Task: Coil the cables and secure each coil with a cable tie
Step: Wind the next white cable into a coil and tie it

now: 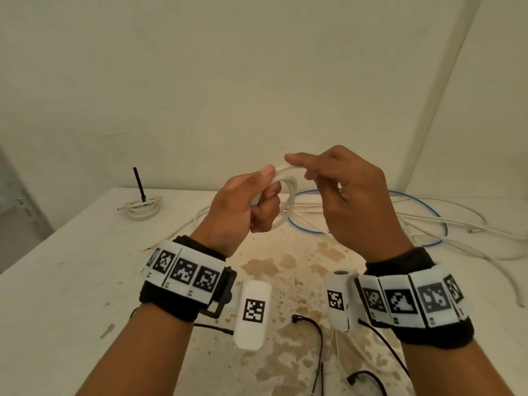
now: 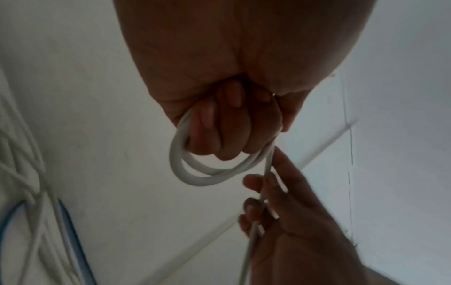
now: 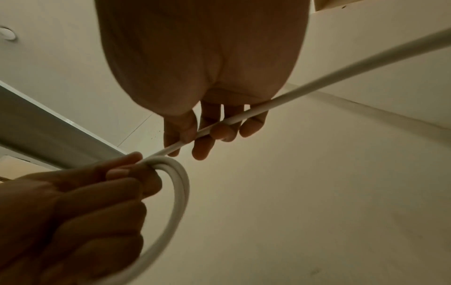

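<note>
My left hand [image 1: 245,207] gripped the white coil [image 1: 287,201] above the table [image 1: 71,267] centre; my right hand [image 1: 351,201], at three o'clock, loosely pinched its tail [image 3: 317,84]. A slack pinch risked loops springing loose or the tail snagging the blue cable [image 1: 303,228].

white cable [image 1: 288,192]: partly coiled, held aloft | tied coil [image 1: 142,208]: table's far-left

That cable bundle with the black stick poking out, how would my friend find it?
Start at the white table and look to its far left corner by the wall. A small flat coil of white cable lies there alone, already wound. Unlike the loose white and blue cables sprawled on the far right, it has a black cable tie standing straight up.
</note>
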